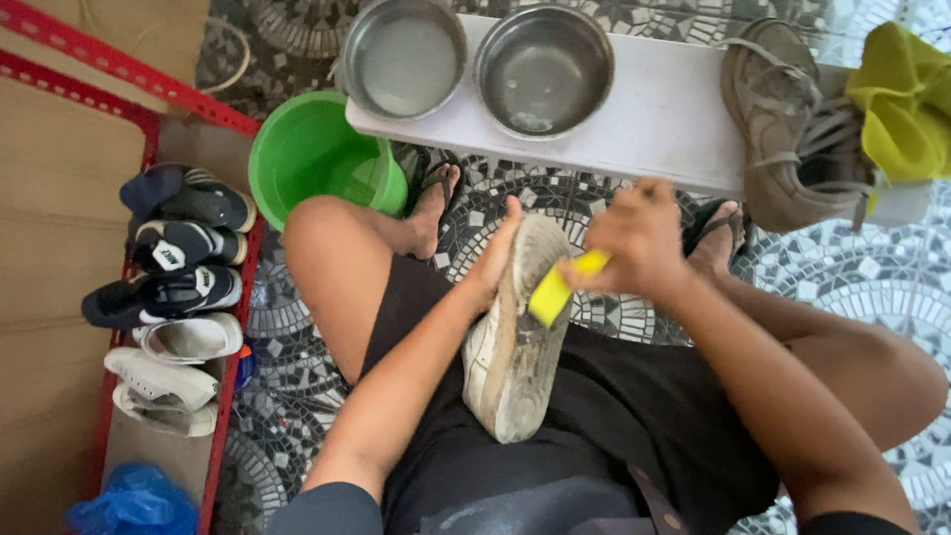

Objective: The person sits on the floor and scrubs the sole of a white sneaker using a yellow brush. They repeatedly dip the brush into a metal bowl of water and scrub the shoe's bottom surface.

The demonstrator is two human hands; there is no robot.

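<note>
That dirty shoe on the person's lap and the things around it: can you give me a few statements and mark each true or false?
1. The left hand holds the dirty shoe sole up. True.
2. The right hand holds a red brush. False: the brush is yellow.
3. Two metal bowls sit on the white table. True.
4. The bucket on the floor is blue. False: it is green.
5. Shoes lie on the red rack to the person's left. True.
</note>
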